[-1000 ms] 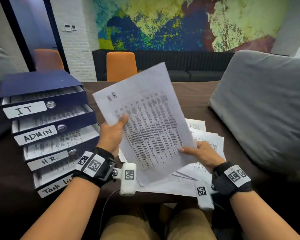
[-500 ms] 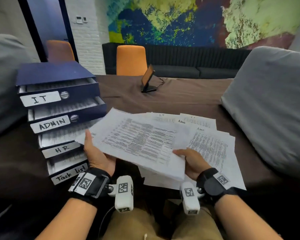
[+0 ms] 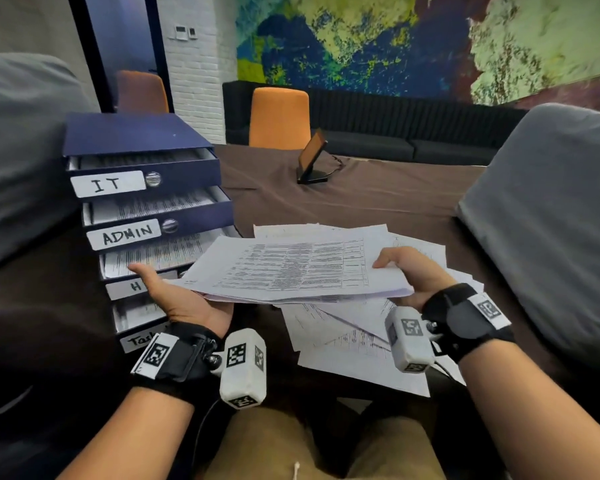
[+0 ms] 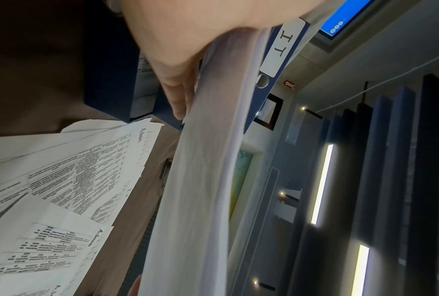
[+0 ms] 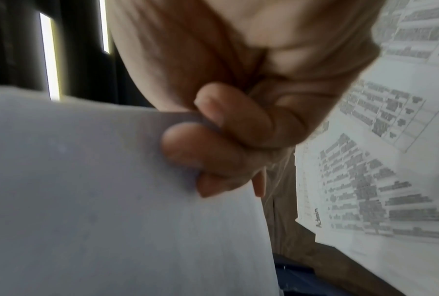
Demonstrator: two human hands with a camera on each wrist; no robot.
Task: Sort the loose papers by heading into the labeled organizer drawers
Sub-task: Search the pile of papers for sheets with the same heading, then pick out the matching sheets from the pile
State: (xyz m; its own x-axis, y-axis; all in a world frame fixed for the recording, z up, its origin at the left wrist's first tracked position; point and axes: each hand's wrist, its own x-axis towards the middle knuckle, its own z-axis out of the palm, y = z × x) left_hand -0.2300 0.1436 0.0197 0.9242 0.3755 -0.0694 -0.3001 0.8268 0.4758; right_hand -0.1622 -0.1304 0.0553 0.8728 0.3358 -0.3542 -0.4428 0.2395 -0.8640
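You've got a thin stack of printed sheets (image 3: 291,268) held nearly flat above the table (image 3: 378,199), one hand at each end. Your left hand (image 3: 184,296) is palm-up under the left end, fingers running along the underside and thumb sticking up free, so it's cradling more than clamping. Your right hand (image 3: 413,271) has the right end pinched, thumb on top and curled fingers (image 5: 208,152) pressed against the underside.

The left end of the stack sits just in front of the blue organizer (image 3: 136,140) at the table's left edge. Its drawers are all pulled out a bit with paper in them: IT (image 3: 108,183) on top, ADMIN (image 3: 125,233) below, then the HR drawer (image 3: 146,261) right behind your left thumb, label half hidden, and a bottom one whose label is mostly covered by your wrist.

The rest of the loose papers (image 3: 354,341) lie fanned out on the table under the stack, near the front edge. A couple show "Admin" headings in the left wrist view.
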